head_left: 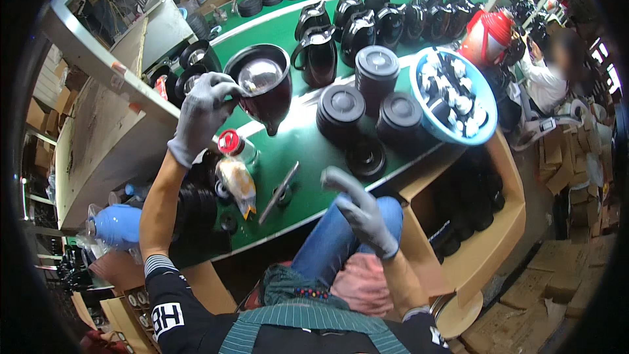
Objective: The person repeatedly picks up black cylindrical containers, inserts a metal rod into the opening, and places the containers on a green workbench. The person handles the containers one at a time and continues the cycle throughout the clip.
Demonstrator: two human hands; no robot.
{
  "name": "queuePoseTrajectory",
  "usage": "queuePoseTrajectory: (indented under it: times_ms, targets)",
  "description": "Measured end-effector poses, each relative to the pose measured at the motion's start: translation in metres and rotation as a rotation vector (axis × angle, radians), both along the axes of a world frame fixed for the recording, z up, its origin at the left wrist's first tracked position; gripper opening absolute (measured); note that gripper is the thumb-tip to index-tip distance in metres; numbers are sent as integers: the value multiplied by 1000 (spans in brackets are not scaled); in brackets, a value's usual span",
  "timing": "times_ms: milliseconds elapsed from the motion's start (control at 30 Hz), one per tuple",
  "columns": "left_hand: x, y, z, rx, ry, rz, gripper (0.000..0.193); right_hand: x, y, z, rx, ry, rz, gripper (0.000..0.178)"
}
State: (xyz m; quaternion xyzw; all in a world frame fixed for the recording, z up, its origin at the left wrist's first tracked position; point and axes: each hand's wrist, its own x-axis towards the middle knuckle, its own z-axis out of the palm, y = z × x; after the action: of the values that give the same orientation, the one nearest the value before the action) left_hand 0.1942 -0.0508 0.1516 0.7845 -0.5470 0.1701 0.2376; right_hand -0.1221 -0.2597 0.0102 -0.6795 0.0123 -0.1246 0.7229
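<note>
My left hand (207, 108), in a grey glove, grips the rim of a dark thermos jug body (270, 106) and holds it up over the green table. Its wide round opening tilts toward me, with a shiny surface inside; a pointed spout hangs at its lower end. My right hand (363, 213), gloved too, hovers above my lap by the table's edge, fingers apart and holding nothing. Below the jug body stand a red-lidded clear jar (236, 144), a yellow-and-white packet (236, 182) and a slim metal tool (279, 193).
Black jugs (319, 59) stand in rows at the back. Stacks of black round lids (340, 113) and a blue basin (419, 95) of small black-and-white parts are to the right. A red jug (486, 36) is beyond. A cardboard box (419, 255) holds dark parts. Another person (549, 75) sits at far right.
</note>
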Motion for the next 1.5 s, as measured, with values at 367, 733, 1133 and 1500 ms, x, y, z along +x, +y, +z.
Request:
queuePoseTrajectory:
  times_ms: [367,733,1133,1500]
  targets:
    - [-174,44,5,130,374,-438,46,-68,12,61,-624,-266,1,58]
    - [-267,103,-144,-365,1272,-40,59,-147,79,44,240,-78,-387,41]
    - [-234,151,-280,-268,1939,-37,46,-19,-33,-19,-250,352,-439,38]
    - [-244,142,-280,-256,1910,65,46,82,-161,-60,-845,278,-1090,113]
